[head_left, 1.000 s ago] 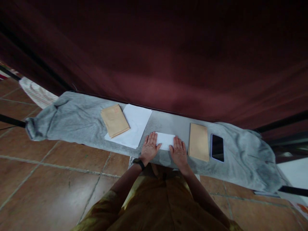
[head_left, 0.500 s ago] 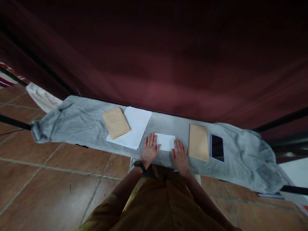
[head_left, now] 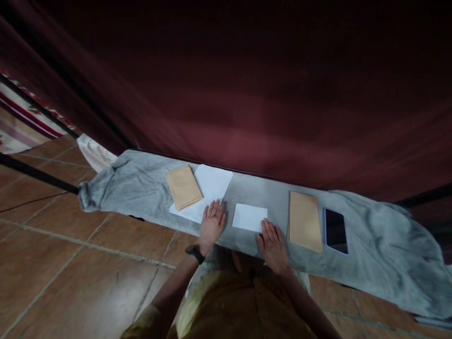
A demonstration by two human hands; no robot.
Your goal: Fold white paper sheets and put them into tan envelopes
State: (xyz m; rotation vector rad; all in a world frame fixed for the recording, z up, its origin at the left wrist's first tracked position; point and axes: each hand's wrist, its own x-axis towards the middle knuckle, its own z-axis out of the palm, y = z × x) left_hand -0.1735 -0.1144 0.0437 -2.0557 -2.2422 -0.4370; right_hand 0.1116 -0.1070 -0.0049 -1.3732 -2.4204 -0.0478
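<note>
A small white folded sheet of paper (head_left: pixel 249 217) lies flat on the grey cloth, in front of me. My right hand (head_left: pixel 273 245) rests open at its right edge, fingertips touching the corner. My left hand (head_left: pixel 212 223) is apart from it, open, fingers stretched over the lower right edge of the larger white sheets (head_left: pixel 213 181). On those sheets sits a stack of brown envelopes (head_left: pixel 184 187), partly covering them. Another brown envelope stack (head_left: pixel 305 221) lies to the right of my right hand. Neither hand grips anything.
A phone (head_left: pixel 336 230) with a pale purple case lies right of the brown envelopes. Grey cloth (head_left: pixel 384 254) covers the narrow bench, bunched at both ends. A dark red curtain (head_left: pixel 240 117) hangs behind it. Black bars (head_left: pixel 38 174) run at the sides above the tiled floor (head_left: pixel 70 273).
My left hand has left the small white paper and moved left to the larger sheets. My right hand stays at the paper's right edge. The view has shifted slightly.
</note>
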